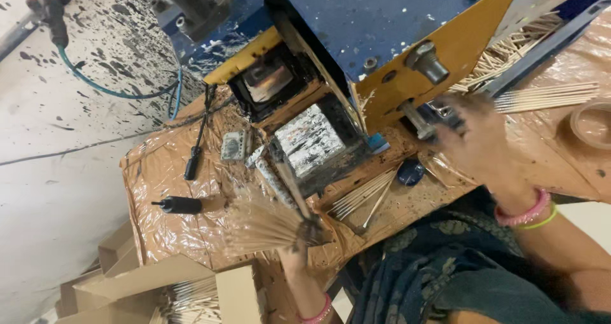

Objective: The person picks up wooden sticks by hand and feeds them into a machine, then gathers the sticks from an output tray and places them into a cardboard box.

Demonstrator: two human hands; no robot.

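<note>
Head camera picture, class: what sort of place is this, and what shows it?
Probably a small workshop making thin sticks: a blue and yellow machine, loose sticks on a plastic-covered bench, and a fanned bundle in the left hand.

A paint-spattered pale floor [57,171] lies beyond the grips. The bench [159,228] under them wears crinkled brown plastic. Cardboard boxes [127,286] stand below the nearer grip; a blue hose [102,88] trails far off.
</note>
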